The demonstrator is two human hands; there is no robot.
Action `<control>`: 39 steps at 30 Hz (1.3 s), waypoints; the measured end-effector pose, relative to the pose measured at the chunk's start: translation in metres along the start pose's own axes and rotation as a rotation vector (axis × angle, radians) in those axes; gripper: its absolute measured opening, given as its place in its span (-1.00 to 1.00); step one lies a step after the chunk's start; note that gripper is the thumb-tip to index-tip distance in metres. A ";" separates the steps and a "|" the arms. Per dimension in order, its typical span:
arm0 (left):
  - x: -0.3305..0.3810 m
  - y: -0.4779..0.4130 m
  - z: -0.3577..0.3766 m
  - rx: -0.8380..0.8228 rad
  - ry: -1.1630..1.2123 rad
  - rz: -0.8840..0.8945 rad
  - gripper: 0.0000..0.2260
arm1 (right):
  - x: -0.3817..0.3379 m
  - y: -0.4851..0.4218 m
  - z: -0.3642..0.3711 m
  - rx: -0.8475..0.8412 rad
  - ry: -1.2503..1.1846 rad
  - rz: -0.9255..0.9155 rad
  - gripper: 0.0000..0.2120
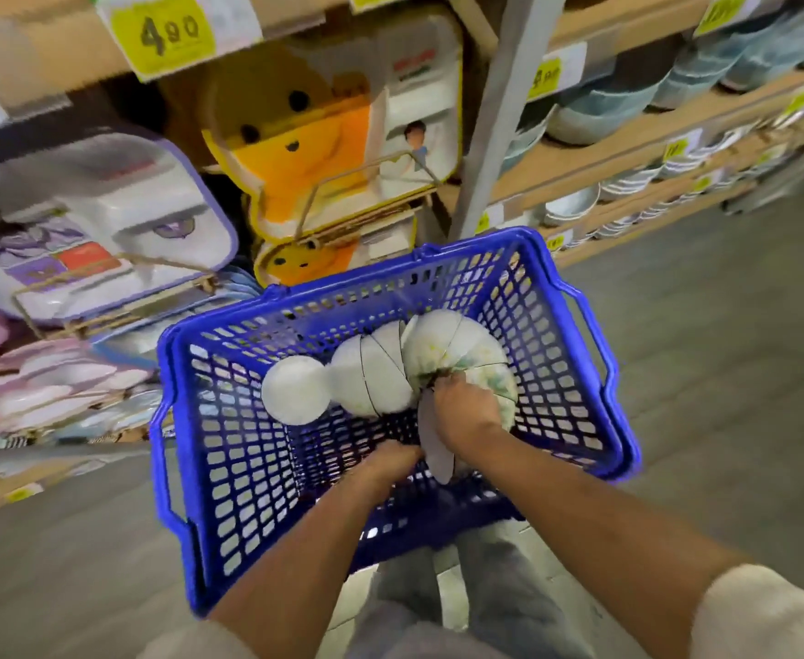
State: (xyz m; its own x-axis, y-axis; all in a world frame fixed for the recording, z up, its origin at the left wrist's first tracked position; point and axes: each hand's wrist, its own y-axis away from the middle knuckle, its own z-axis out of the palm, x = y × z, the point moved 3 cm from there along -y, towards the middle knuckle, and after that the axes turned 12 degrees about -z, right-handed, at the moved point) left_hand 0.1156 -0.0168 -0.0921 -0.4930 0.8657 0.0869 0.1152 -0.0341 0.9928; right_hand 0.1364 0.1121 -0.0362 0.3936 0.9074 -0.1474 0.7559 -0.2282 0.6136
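Head view: blue basket (172,340), open mesh, beside shelving (628,149) of trays and bowls. Inside, lying on edge: row of nested white bowls (376,378); patterned bowls (438,359) at its right end, gripped by right hand (464,411), fingers curled tightly over the rims. Left hand (395,461) low in basket, fingers curled against grey dish (431,444); actual hold not discernible. Hazards: chipping from ceramic knocking ceramic upon a slipped grip; rolling of the loose row with any basket tilt
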 end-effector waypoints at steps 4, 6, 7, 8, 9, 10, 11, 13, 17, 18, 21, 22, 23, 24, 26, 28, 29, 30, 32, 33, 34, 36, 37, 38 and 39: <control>-0.001 -0.035 0.008 -0.009 -0.004 -0.030 -0.61 | -0.002 -0.001 0.004 0.066 0.084 0.003 -0.65; 0.004 -0.046 0.012 -0.037 0.015 -0.029 -0.64 | -0.003 -0.003 0.005 0.070 0.116 0.005 -0.65; 0.008 -0.050 0.014 -0.057 0.039 -0.025 -0.67 | -0.004 -0.004 0.005 0.065 0.129 0.007 -0.66; 0.011 -0.052 0.015 -0.072 0.065 -0.030 -0.69 | -0.005 -0.006 0.006 0.057 0.147 0.005 -0.66; 0.013 -0.056 0.016 -0.084 0.089 -0.034 -0.71 | -0.006 -0.007 0.006 0.048 0.167 -0.001 -0.67; 0.014 -0.058 0.017 -0.090 0.106 -0.038 -0.71 | -0.008 -0.009 0.007 0.038 0.186 -0.005 -0.68; 0.015 -0.060 0.018 -0.099 0.118 -0.040 -0.71 | -0.009 -0.010 0.007 0.032 0.199 -0.006 -0.68; 0.014 -0.059 0.019 -0.117 0.114 -0.047 -0.71 | -0.010 -0.012 0.007 0.018 0.192 0.005 -0.67; 0.010 -0.052 0.012 -0.090 0.055 -0.065 -0.69 | -0.008 -0.013 0.006 -0.022 0.125 0.043 -0.65; 0.008 -0.049 0.008 -0.083 0.040 -0.064 -0.70 | -0.008 -0.013 0.005 -0.033 0.126 0.046 -0.65; 0.005 -0.040 -0.002 -0.059 0.008 -0.039 -0.72 | -0.011 -0.010 -0.002 -0.039 0.132 0.058 -0.68; 0.004 -0.035 -0.005 -0.035 -0.022 -0.016 -0.73 | -0.013 -0.008 -0.007 -0.036 0.132 0.060 -0.68; 0.002 -0.031 -0.009 -0.004 -0.064 0.015 -0.74 | -0.014 -0.006 -0.012 -0.034 0.132 0.058 -0.69; 0.000 -0.027 -0.013 0.027 -0.111 0.050 -0.75 | -0.014 -0.003 -0.018 -0.034 0.132 0.055 -0.68; -0.005 -0.018 -0.020 0.075 -0.176 0.111 -0.76 | -0.014 0.002 -0.030 -0.039 0.128 0.051 -0.67; -0.010 -0.006 -0.027 0.096 -0.157 0.142 -0.77 | -0.013 0.008 -0.042 -0.059 0.125 0.050 -0.65; -0.013 0.000 -0.031 0.088 -0.118 0.152 -0.78 | -0.013 0.013 -0.048 -0.068 0.119 0.049 -0.64; -0.015 0.006 -0.035 0.066 -0.051 0.158 -0.80 | -0.013 0.017 -0.055 -0.068 0.105 0.045 -0.64; -0.015 0.023 -0.043 -0.040 0.155 0.176 -0.84 | -0.010 0.025 -0.072 -0.052 0.056 0.036 -0.62; -0.013 0.034 -0.047 -0.104 0.269 0.202 -0.83 | -0.008 0.029 -0.082 -0.046 0.010 0.032 -0.61; -0.010 0.046 -0.052 -0.148 0.373 0.237 -0.81 | -0.005 0.034 -0.092 -0.039 -0.065 0.024 -0.60; -0.001 0.074 -0.061 -0.206 0.544 0.317 -0.79 | -0.001 0.043 -0.111 -0.024 -0.302 0.008 -0.59; 0.005 0.089 -0.066 -0.241 0.617 0.363 -0.78 | 0.000 0.049 -0.121 -0.013 -0.406 0.000 -0.57; 0.010 0.105 -0.069 -0.285 0.682 0.408 -0.76 | 0.001 0.054 -0.132 0.006 -0.482 -0.013 -0.57; 0.016 0.121 -0.073 -0.320 0.725 0.447 -0.74 | 0.000 0.061 -0.143 0.035 -0.530 -0.031 -0.60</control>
State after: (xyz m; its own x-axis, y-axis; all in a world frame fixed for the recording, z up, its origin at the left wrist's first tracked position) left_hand 0.0592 -0.0436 0.0352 -0.8937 0.2157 0.3933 0.2349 -0.5220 0.8200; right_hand 0.1075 0.1488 0.1120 0.5743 0.6134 -0.5422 0.7847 -0.2237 0.5781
